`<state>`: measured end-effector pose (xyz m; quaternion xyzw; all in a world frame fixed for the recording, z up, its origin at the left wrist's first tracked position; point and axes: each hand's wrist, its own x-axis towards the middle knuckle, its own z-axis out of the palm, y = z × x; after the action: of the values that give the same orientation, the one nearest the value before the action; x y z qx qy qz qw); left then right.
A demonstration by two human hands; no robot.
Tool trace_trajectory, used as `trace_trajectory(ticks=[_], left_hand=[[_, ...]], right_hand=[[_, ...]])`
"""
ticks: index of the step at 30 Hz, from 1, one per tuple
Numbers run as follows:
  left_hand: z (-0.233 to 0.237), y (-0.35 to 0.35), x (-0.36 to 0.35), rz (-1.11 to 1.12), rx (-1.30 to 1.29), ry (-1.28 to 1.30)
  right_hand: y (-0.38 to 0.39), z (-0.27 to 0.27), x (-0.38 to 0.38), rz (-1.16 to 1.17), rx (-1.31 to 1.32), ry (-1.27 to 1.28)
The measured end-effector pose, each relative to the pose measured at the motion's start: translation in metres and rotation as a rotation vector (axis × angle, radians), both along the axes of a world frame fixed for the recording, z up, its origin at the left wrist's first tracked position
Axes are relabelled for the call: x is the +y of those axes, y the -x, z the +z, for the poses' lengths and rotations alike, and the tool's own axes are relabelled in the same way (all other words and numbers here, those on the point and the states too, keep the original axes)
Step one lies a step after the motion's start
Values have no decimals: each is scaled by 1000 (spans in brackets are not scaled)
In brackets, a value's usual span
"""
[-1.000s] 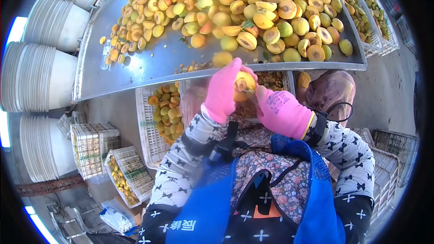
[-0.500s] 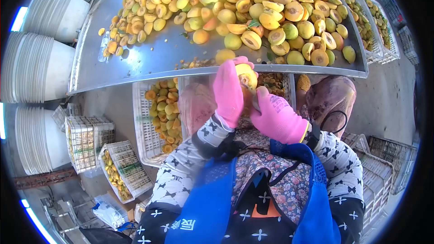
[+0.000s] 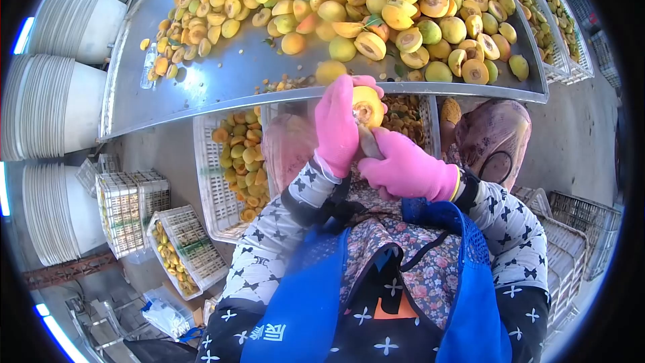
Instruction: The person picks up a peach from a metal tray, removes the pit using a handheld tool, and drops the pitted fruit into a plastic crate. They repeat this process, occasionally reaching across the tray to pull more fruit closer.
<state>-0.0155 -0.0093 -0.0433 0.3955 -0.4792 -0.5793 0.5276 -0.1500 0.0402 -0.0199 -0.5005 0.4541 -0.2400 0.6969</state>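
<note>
My left hand (image 3: 338,126), in a pink glove, grips a halved yellow fruit (image 3: 367,105) with its cut face turned toward me, just below the edge of the metal table (image 3: 222,87). Right beside it my right hand (image 3: 402,166), also gloved in pink, is closed around a small knife (image 3: 369,142) whose tip points up at the fruit. A large heap of whole and halved yellow-green fruit (image 3: 376,7) covers the table above my hands.
White crates of fruit halves (image 3: 236,161) stand under the table, with more crates (image 3: 178,249) at the lower left and right. Stacks of white buckets (image 3: 50,107) line the left. A pile of pits (image 3: 403,117) lies in a crate behind my hands.
My left hand has turned the fruit so its pitted cut face shows. My right hand has dropped slightly lower and away from it.
</note>
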Motion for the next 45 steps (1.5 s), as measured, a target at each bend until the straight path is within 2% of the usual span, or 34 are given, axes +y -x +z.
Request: trace_trajectory(ticks=[1, 2, 3, 5, 8, 9, 11, 14, 17, 20, 23, 26, 29, 31, 33, 36, 39, 42, 43, 45], left_hand=[[0, -2, -2, -16, -104, 144], [12, -1, -5, -49, 28, -9], [21, -1, -7, -80, 160, -159], [27, 3, -7, -18, 167, -163], [22, 9, -5, 67, 107, -38], [17, 11, -5, 93, 80, 25], [14, 14, -3, 129, 122, -22], [9, 12, -3, 109, 291, -111], [13, 2, -5, 12, 43, -8], [24, -2, -6, -62, 244, -229], [17, 4, 1, 74, 166, -164], [15, 5, 5, 116, 123, -97], [-1, 3, 2, 135, -77, 54], [8, 1, 6, 7, 87, -90], [25, -3, 3, -117, 186, -204], [31, -7, -3, -287, 223, -325], [21, -10, -9, -376, 205, -284], [22, -23, -6, -258, 176, -210], [26, -35, 1, -153, -59, -61], [31, -97, -1, -43, -306, -145]], right_hand=[[0, 7, 0, -20, -100, -117], [0, 10, 0, -39, -198, -232], [0, 11, 1, -64, -190, -237], [-1, 14, 3, -115, -179, -236], [-12, -8, 16, -259, 202, 422], [-13, -14, 17, -318, 234, 510], [-13, -20, 17, -430, 303, 687], [1, -12, 8, -219, 69, 272], [13, 22, 0, -141, -237, -254], [14, 22, 0, -112, -184, -222], [11, 16, 1, -85, -58, -82], [11, -3, 6, -64, 16, 72], [10, -5, 9, -62, 88, 233], [13, 4, 10, -43, -10, 93], [22, 23, 3, 29, -265, -281], [29, 27, 6, 46, -363, -425], [32, 22, 6, 46, -354, -427], [44, 19, 4, 145, -340, -378], [43, 20, 4, 144, -187, -305], [46, 23, 4, 122, 116, -154]])
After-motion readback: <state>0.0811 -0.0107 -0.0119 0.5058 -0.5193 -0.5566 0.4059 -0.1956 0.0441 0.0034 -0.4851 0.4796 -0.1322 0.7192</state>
